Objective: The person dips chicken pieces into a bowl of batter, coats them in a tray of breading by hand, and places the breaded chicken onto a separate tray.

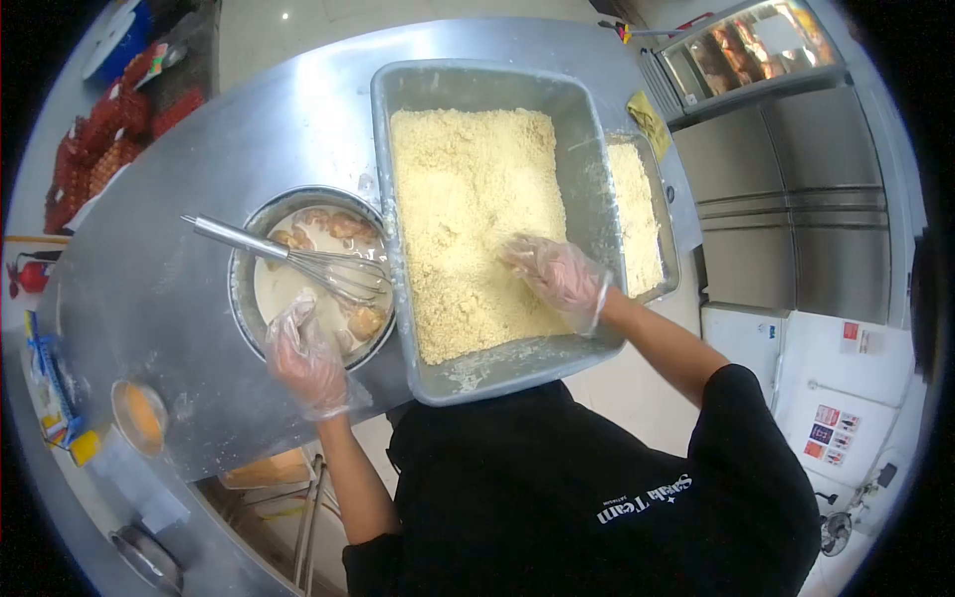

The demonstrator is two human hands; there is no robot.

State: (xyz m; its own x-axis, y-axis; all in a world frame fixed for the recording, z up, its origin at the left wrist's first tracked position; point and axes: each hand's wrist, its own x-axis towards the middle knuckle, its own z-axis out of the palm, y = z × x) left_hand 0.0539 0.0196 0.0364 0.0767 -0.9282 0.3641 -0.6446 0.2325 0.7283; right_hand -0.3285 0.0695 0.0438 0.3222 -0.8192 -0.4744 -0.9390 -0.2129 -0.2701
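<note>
Right hand (559, 276), gloved, fingers spread flat in the crumbs (477, 219) of the grey tub (517, 368). Left hand (303, 358), gloved, fingers loosely curled at the bowl (244, 289) rim, gripping nothing; whisk (288, 254) just beyond. Several pieces (343, 229) sit in batter, uncoated; none visible atop the crumbs. A second crumb tray (668, 229) lies beyond the right hand.

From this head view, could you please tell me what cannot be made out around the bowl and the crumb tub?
- Right hand: whether the fingertips hold anything; they press into the crumbs in the tub.
- Bowl: pieces under the batter, partly sunk and behind the whisk.
- Left hand: its grip, blurred by the glove.
- Second tray: near side hidden behind the tub.
</note>
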